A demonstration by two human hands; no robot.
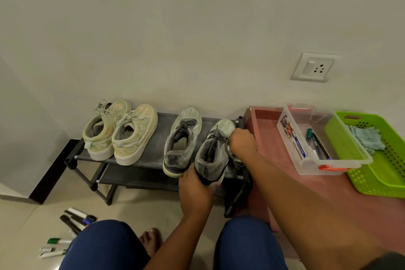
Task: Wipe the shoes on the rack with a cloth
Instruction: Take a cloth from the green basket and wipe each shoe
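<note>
Left grip (195,184) on grey shoe (212,149) heel.

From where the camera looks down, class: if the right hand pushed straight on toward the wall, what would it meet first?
Probably the toe of the right grey sneaker that the right hand already wipes; beyond it, the wall. Depth is unclear.

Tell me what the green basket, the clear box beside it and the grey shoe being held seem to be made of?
The lime-green perforated basket looks like moulded plastic, going by its glossy grid of holes. The see-through lidless box also seems plastic: transparent walls show pens inside. The grey lace-up shoe appears to be fabric, perhaps mesh, with a pale rubbery sole; its matte surface leaves this open.
</note>
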